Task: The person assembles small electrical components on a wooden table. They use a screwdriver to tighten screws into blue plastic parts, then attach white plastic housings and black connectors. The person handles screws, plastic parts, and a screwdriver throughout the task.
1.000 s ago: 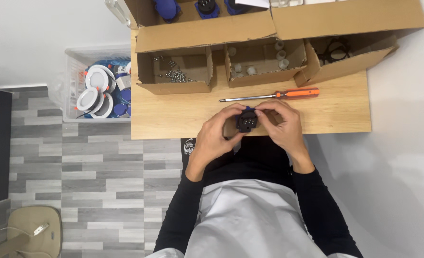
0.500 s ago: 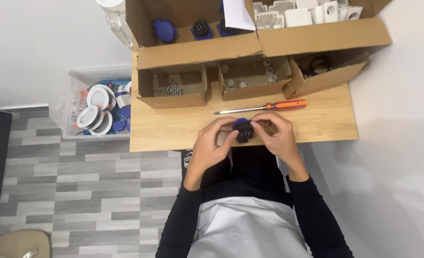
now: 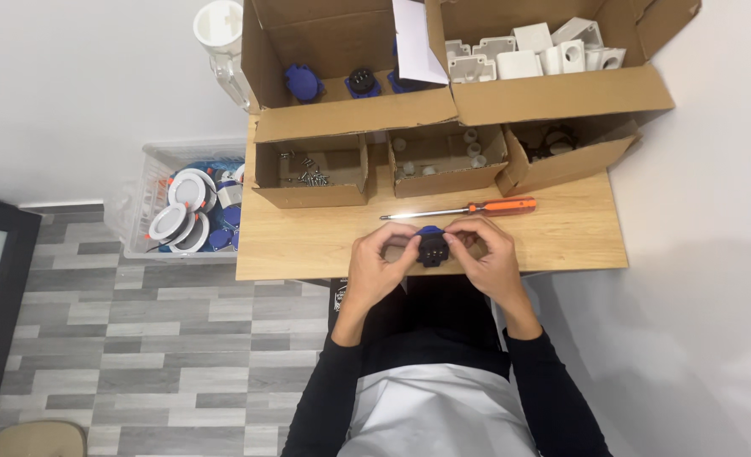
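Observation:
Both hands hold one small blue and black plastic part [image 3: 431,246] over the near edge of a wooden table [image 3: 308,237]. My left hand [image 3: 378,265] grips its left side with the fingers curled round it. My right hand [image 3: 485,256] pinches its right side. An orange-handled screwdriver [image 3: 469,209] lies on the table just beyond the hands, its tip pointing left.
Three small open cardboard boxes line the table's back: one with screws [image 3: 311,169], one with small white pieces [image 3: 447,152], one with dark parts [image 3: 553,145]. Behind them, larger boxes hold blue parts [image 3: 308,82] and white housings [image 3: 528,51]. A clear bin with round white fittings [image 3: 181,216] stands on the floor at left.
The camera has tilted, so the table and boxes sit lower in view. Both hands remain on the blue and black part at the table's near edge.

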